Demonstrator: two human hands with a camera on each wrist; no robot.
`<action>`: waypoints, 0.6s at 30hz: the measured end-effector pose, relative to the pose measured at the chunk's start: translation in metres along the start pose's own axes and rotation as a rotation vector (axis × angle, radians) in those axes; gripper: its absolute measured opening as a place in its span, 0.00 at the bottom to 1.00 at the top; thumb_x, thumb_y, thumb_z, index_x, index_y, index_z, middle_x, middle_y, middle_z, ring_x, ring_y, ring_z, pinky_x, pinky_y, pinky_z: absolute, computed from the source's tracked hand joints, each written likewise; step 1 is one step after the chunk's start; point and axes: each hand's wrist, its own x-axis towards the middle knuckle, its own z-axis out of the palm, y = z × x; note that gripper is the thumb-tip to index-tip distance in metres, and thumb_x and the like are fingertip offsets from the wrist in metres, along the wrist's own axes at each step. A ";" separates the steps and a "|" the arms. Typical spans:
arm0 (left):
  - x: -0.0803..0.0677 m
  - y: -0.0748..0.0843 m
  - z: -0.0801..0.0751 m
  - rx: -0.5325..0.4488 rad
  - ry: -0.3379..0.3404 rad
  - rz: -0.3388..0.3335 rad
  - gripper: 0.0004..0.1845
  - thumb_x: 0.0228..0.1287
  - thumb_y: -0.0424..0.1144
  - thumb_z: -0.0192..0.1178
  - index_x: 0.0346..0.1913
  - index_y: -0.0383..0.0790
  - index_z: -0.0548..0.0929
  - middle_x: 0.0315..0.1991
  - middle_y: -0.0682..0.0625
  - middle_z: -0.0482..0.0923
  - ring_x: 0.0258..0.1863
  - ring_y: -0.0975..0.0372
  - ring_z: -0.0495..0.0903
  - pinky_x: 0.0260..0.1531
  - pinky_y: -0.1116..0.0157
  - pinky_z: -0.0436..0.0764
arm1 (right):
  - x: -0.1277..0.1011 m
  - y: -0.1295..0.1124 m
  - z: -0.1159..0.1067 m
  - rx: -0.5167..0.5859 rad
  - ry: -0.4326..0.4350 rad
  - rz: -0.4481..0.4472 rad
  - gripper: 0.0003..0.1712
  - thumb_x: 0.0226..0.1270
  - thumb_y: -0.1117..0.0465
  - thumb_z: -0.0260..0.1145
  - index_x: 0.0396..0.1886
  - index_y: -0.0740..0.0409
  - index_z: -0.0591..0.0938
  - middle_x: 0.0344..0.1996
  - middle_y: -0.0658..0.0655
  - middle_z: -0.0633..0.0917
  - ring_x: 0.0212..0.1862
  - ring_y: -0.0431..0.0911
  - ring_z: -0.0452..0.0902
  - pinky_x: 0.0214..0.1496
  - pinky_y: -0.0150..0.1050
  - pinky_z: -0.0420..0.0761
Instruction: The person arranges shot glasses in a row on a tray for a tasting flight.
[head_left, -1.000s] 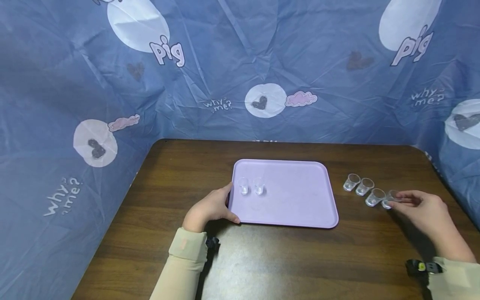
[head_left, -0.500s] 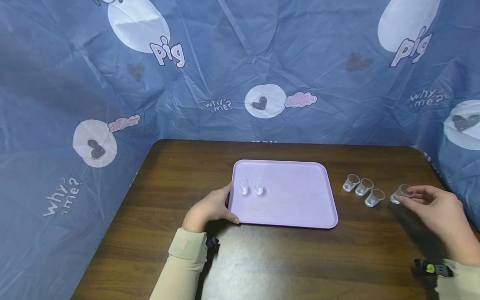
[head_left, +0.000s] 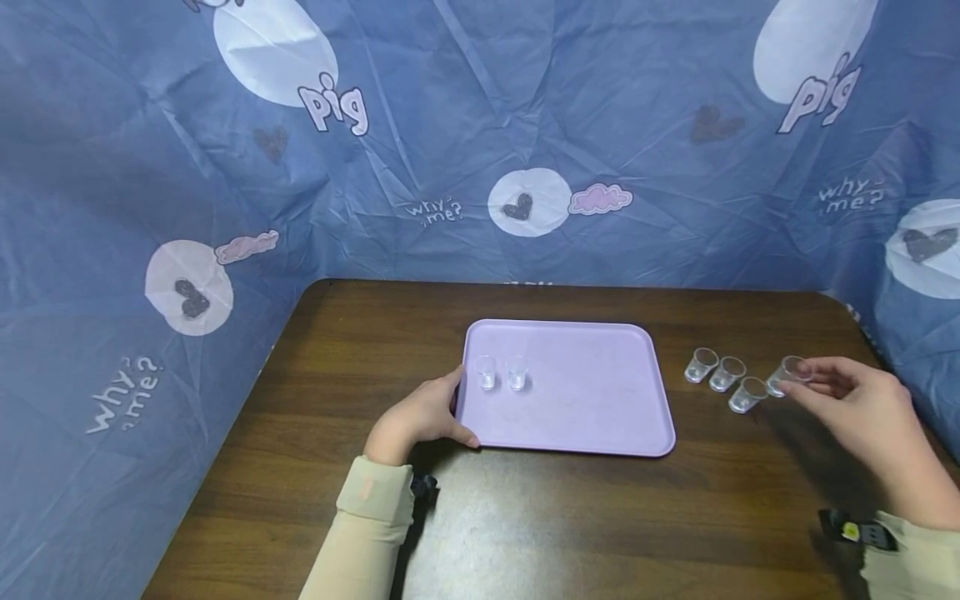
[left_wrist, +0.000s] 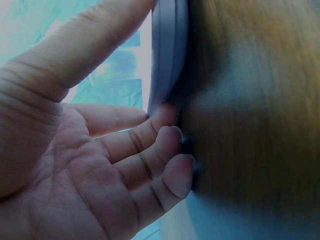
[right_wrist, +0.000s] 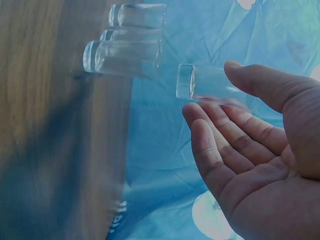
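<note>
In the head view my left hand (head_left: 420, 421) holds the near left corner of a lilac tray (head_left: 581, 429), thumb at the front edge and fingers along the left side. The left wrist view shows the tray's rim (left_wrist: 167, 45) between thumb and curled fingers. On the tray's left part stand two small clear shot glasses (head_left: 487, 375). At the right, my right hand (head_left: 862, 408) pinches another shot glass (right_wrist: 210, 82) between thumb and fingers, raised off the table. Three more shot glasses (head_left: 747, 396) stand just left of that hand.
The brown wooden table (head_left: 570, 525) has rounded far corners. A blue printed cloth (head_left: 420, 150) hangs behind it and along its sides.
My right hand has lifted its shot glass from beside the three others, moved it right, then back left and higher. The left hand and tray have stayed put.
</note>
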 end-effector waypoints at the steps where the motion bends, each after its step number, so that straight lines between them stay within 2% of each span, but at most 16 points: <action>1: 0.000 0.000 0.000 0.000 -0.001 0.000 0.62 0.34 0.39 0.88 0.75 0.33 0.63 0.51 0.42 0.81 0.48 0.54 0.79 0.54 0.54 0.75 | 0.000 -0.001 0.001 0.007 -0.003 -0.008 0.20 0.60 0.62 0.79 0.45 0.72 0.84 0.35 0.61 0.88 0.30 0.18 0.74 0.26 0.22 0.75; 4: 0.000 -0.001 0.000 0.003 -0.002 0.007 0.61 0.34 0.39 0.88 0.75 0.32 0.64 0.50 0.42 0.81 0.47 0.54 0.79 0.53 0.54 0.76 | 0.002 -0.005 0.003 0.017 -0.005 -0.031 0.19 0.59 0.64 0.79 0.44 0.73 0.84 0.36 0.67 0.87 0.30 0.18 0.74 0.27 0.21 0.74; 10: 0.000 -0.001 0.000 -0.012 0.001 0.015 0.61 0.34 0.38 0.88 0.75 0.35 0.64 0.50 0.43 0.81 0.47 0.54 0.79 0.54 0.54 0.75 | 0.005 -0.019 0.007 0.016 0.004 -0.056 0.20 0.58 0.64 0.80 0.45 0.71 0.85 0.39 0.69 0.87 0.31 0.18 0.74 0.30 0.19 0.74; 18: -0.001 0.000 0.000 -0.001 0.002 0.005 0.62 0.34 0.38 0.88 0.76 0.35 0.63 0.51 0.42 0.81 0.49 0.54 0.79 0.55 0.54 0.75 | 0.004 -0.032 0.016 0.056 -0.032 -0.060 0.20 0.58 0.63 0.80 0.46 0.69 0.85 0.39 0.67 0.87 0.32 0.21 0.77 0.31 0.20 0.75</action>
